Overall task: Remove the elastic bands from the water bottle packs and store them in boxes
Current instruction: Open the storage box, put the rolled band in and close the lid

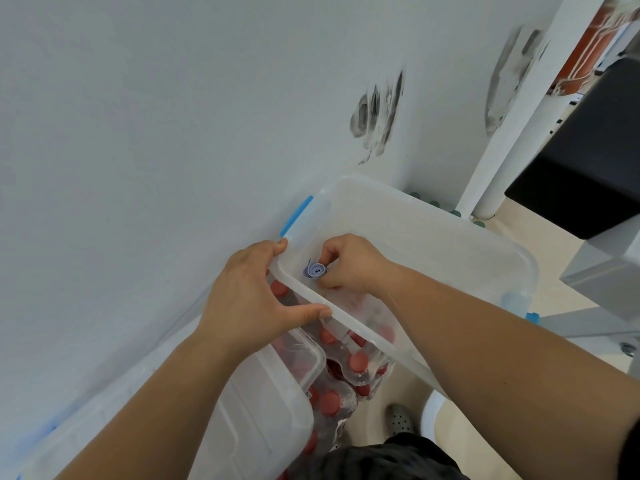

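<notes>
A translucent plastic box [450, 233] with a blue clip sits tilted above packs of red-capped water bottles [349, 362]. My left hand [252, 296] grips the box's near-left rim, thumb on the edge and fingers curled round the corner. Inside the box, my right hand [346, 261] pinches a rolled-up lilac elastic band [316, 270] just above the box floor. The bottle packs lie under the box and are partly hidden by it.
A second translucent box with a lid [263, 410] stands at the lower left, against the white wall. A white table leg [498, 161] and a dark block [581, 174] are at the right. My shoe [398, 419] rests on the beige floor.
</notes>
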